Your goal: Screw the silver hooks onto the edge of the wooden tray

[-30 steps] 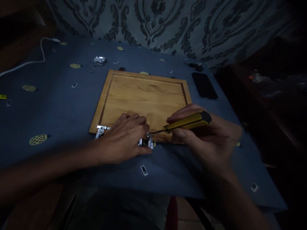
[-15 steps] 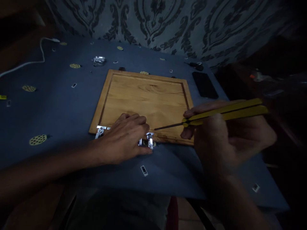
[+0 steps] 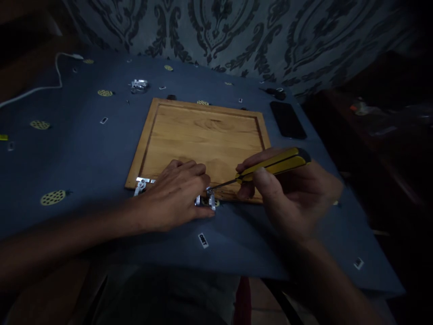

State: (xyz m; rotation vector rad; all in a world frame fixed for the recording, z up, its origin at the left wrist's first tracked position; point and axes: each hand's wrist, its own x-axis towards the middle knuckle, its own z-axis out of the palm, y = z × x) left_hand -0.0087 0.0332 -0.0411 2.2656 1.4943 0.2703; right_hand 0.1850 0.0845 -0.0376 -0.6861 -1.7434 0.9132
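Observation:
A wooden board (image 3: 203,135) lies on a blue cloth. A silver metal bracket (image 3: 207,199) sits at the board's near edge, with another end of it (image 3: 141,184) showing further left. My left hand (image 3: 176,195) lies palm-down over the bracket, fingers curled and pressing it to the board. My right hand (image 3: 291,194) grips a yellow-and-black screwdriver (image 3: 270,165), its thin shaft slanting down-left so the tip meets the bracket beside my left fingertips.
A black phone (image 3: 287,120) lies right of the board. Another metal part (image 3: 140,85) and a white cable (image 3: 50,81) are at the far left. Round perforated yellow discs (image 3: 52,197) and small labels (image 3: 202,240) dot the cloth. The patterned wall stands behind.
The right hand had drawn the screwdriver back to the right; it has now swung left again and the tip is back at the bracket. The left hand has not moved.

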